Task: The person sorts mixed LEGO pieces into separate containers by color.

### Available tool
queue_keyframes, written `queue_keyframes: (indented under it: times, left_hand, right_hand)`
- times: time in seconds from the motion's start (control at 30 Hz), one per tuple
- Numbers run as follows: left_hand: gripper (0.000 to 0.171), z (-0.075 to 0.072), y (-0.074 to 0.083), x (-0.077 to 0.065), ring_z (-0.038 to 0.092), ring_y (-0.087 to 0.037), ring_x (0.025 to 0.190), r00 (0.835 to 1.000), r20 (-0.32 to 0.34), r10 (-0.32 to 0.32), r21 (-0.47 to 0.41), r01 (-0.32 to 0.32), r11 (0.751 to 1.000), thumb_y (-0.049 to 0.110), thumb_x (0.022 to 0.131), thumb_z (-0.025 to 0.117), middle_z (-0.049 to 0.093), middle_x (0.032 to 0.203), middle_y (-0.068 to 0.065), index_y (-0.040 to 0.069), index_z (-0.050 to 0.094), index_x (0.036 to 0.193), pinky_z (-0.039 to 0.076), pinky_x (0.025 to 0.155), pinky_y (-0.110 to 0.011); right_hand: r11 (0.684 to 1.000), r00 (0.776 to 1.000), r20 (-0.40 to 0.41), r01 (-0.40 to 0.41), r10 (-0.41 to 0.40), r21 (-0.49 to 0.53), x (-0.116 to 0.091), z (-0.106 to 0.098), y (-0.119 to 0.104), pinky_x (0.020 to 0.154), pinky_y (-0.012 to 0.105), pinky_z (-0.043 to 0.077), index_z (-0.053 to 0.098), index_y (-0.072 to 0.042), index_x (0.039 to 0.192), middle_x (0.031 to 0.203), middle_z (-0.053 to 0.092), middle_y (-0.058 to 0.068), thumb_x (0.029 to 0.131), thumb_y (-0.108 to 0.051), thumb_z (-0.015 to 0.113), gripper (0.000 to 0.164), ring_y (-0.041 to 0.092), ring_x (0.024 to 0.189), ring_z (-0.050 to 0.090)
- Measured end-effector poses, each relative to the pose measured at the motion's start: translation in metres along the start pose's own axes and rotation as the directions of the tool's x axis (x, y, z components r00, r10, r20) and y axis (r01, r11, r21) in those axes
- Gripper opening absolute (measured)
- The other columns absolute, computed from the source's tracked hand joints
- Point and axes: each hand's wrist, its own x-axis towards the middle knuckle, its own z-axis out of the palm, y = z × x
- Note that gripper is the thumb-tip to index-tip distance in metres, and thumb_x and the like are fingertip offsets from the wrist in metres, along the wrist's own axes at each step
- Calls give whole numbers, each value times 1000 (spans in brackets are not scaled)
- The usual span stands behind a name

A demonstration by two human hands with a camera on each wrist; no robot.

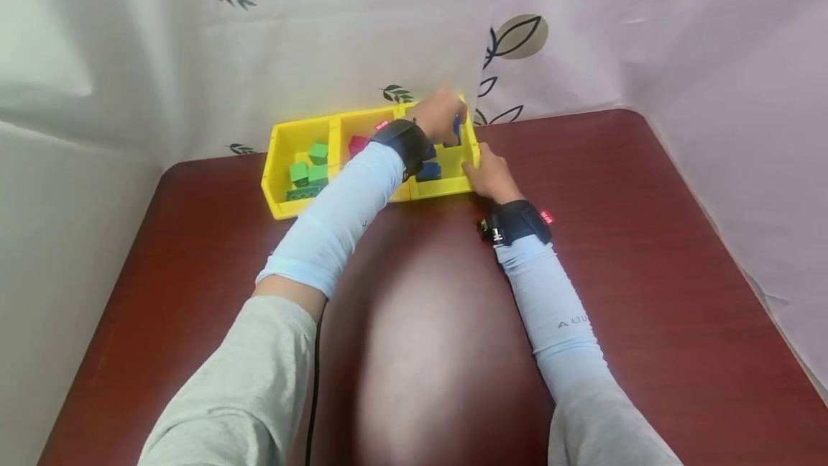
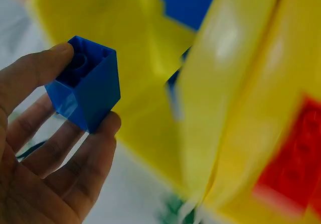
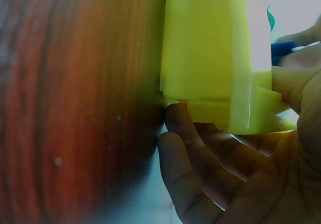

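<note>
My left hand (image 1: 441, 116) is over the right compartment of a yellow three-part bin (image 1: 446, 188). It pinches a blue toy building brick (image 2: 98, 86) between thumb and fingers, the brick's hollow underside showing in the left wrist view. Other blue bricks (image 1: 428, 172) lie in that same compartment, partly hidden by the left wrist. My right hand (image 1: 494, 177) grips the right end of the bin, thumb over the rim and fingers around the outside wall (image 3: 200, 43), as the right wrist view shows.
Green bricks (image 1: 309, 172) lie in the bin's left compartment and red ones (image 2: 296, 158) in the middle one, partly covered by the left forearm. The bin stands on a dark red table (image 1: 647, 272), close to a white patterned curtain (image 1: 310, 42). A black cable (image 1: 315, 380) runs below the left arm.
</note>
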Motion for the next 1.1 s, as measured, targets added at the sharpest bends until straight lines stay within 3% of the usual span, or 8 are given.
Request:
queue_keyframes:
  times: [0.17, 0.33, 0.67, 0.97, 1.1]
  left_hand:
    - [26, 24, -17, 3, 61, -24, 95, 997, -20, -73, -22, 73, 997, 1, 83, 69, 67, 109, -13, 1, 68, 109, 53, 86, -33]
    - [31, 37, -23, 5, 60, -28, 99, 995, -35, -92, -53, 90, 995, -2, 78, 70, 66, 115, -16, 1, 68, 109, 52, 88, -35]
    - [31, 41, -22, 19, 60, -26, 100, 989, -34, -144, 38, 145, 989, 3, 81, 69, 66, 118, -13, 4, 67, 112, 52, 92, -37]
    - [31, 45, -22, 5, 62, -27, 99, 987, -33, -159, 5, 159, 987, 3, 80, 70, 67, 117, -16, 3, 68, 111, 53, 91, -38]
    - [31, 44, -28, -6, 61, -26, 98, 983, 7, -183, -21, 183, 983, 3, 80, 70, 66, 117, -15, 3, 67, 111, 53, 88, -37]
  right_hand:
    - [1000, 1000, 7, 30, -30, 3, -3, 13, -12, 96, 46, 46, 36, -2, 140, 123, 56, 22, 101, -22, 46, 45, 32, 105, 54]
    - [999, 999, 13, 44, -43, -11, -7, 15, -20, 97, 46, 45, 37, -1, 138, 122, 56, 22, 101, -22, 47, 44, 32, 105, 53]
    - [1000, 1000, 23, 9, -9, -8, -9, 10, -25, 96, 44, 46, 35, -4, 140, 122, 55, 20, 101, -24, 47, 45, 31, 104, 53]
    - [1000, 999, 43, 8, -8, -4, -13, 18, -27, 92, 43, 46, 37, -4, 137, 116, 55, 18, 101, -24, 48, 42, 31, 99, 53]
    - [1000, 997, 68, 27, -26, -11, -11, 26, -30, 93, 43, 46, 36, -4, 139, 118, 56, 19, 102, -24, 48, 44, 31, 100, 53]
